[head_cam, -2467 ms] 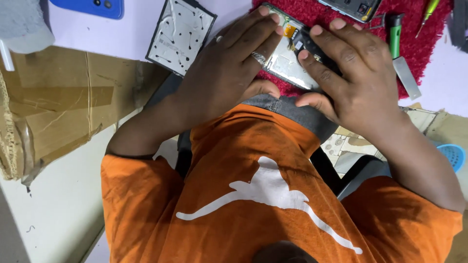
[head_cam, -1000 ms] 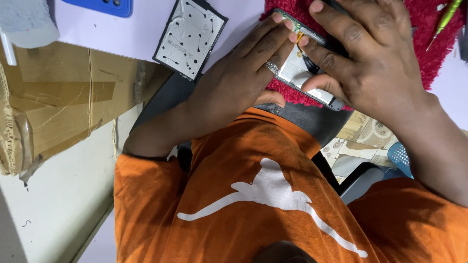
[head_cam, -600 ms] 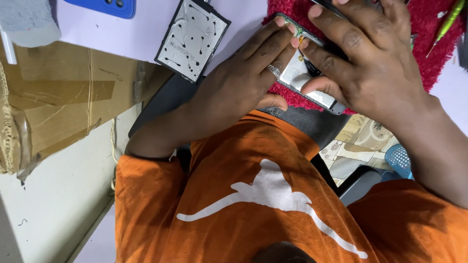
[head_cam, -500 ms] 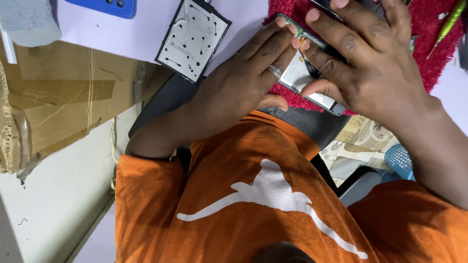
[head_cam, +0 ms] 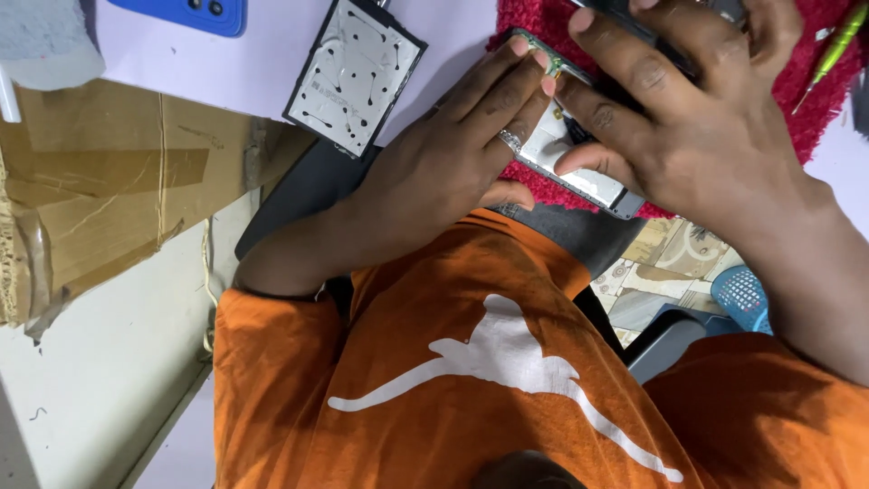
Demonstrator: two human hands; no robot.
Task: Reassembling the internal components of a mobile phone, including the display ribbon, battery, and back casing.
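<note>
Two hands on an opened phone

Head view: left hand [head_cam: 453,167] steadies the opened phone [head_cam: 579,167] on the red mat [head_cam: 534,27] near the table's near edge; right hand [head_cam: 701,136] presses fingertips into it, gripping nothing else. A detached panel [head_cam: 355,74] lies left.

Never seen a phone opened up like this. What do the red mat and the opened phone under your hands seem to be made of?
The red mat looks like soft, fuzzy cloth: its pile is shaggy and matte. The opened phone seems to be a dark, probably plastic frame around a pale, slightly shiny metal-looking plate; the left hand and right hand cover most of it.
</note>
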